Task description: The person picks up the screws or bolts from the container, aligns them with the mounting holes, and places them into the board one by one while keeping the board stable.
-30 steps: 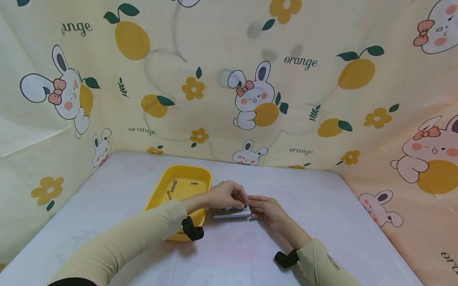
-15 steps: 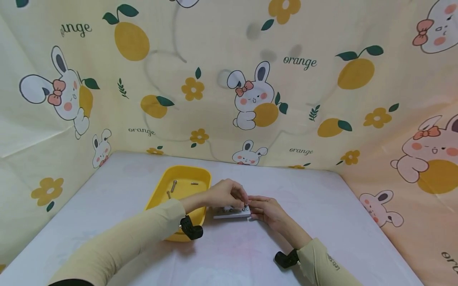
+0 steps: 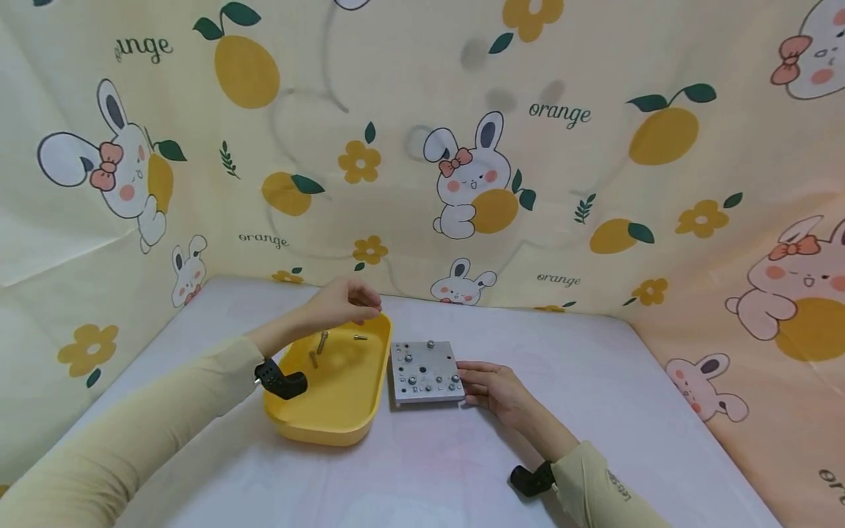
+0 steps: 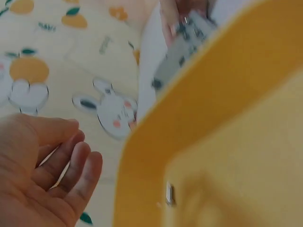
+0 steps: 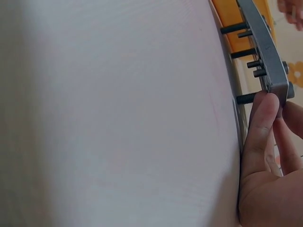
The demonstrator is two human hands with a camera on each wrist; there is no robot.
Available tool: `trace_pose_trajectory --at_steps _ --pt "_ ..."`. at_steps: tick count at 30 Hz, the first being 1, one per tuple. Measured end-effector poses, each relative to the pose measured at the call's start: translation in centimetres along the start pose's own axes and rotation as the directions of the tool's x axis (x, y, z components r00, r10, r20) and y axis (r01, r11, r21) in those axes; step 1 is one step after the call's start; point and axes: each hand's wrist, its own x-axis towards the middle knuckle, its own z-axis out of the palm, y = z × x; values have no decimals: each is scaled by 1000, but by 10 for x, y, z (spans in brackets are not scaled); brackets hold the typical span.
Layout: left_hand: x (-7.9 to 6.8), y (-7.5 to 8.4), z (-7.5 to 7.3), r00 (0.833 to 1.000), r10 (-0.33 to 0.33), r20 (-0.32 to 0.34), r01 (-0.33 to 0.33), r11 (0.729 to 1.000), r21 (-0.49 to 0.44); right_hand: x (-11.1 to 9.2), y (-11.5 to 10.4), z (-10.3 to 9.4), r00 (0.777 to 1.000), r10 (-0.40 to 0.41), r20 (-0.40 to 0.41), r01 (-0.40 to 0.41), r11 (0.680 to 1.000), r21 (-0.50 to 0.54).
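Note:
A square grey metal plate [image 3: 432,361] with holes lies right of the yellow tray [image 3: 330,403]. Several screws stand in it, their shanks [image 5: 235,28] jutting out underneath in the right wrist view. My right hand [image 3: 498,394] grips the plate's right edge, thumb [image 5: 266,113] against it. Over the tray's far rim hovers my left hand [image 3: 339,303]; its fingers are loosely bent, and no object shows between them in the left wrist view. Inside the tray are a longer screw [image 3: 322,342], a short screw [image 3: 359,337] and another screw [image 3: 313,359].
The white tabletop [image 3: 449,469] ends at a patterned cloth [image 3: 396,213] that rises behind and along both sides. Black wrist cameras sit on both sleeves, the left one [image 3: 280,380] over the tray's left edge.
My left hand has left the plate and swung left and away to the tray's far rim, uncovering the plate and its screw heads. The right hand stays at the plate's edge.

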Motion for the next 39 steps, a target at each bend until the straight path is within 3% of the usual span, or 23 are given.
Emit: trace_pose_trajectory --at_steps 5,11,24,30,39 --pt "-10 -24 -9 995 -103 -14 103 994 -40 1 -1 2 1000 5 -6 -5 1000 -12" --pt "-13 -41 -3 982 -183 -36 179 979 -94 -2 -1 1 1000 7 -6 -7 1000 -20" --pt "-13 -54 5 966 -239 -96 231 969 -87 -1 1 0 1000 -3 25 3 1000 -12" --pt "-8 -62 9 940 -321 -117 311 946 -91 1 2 1 1000 21 12 -20 1000 -14" --pt "-3 -66 17 933 -319 -169 313 948 -62 -1 -1 -1 1000 20 -1 -20 1000 -17"
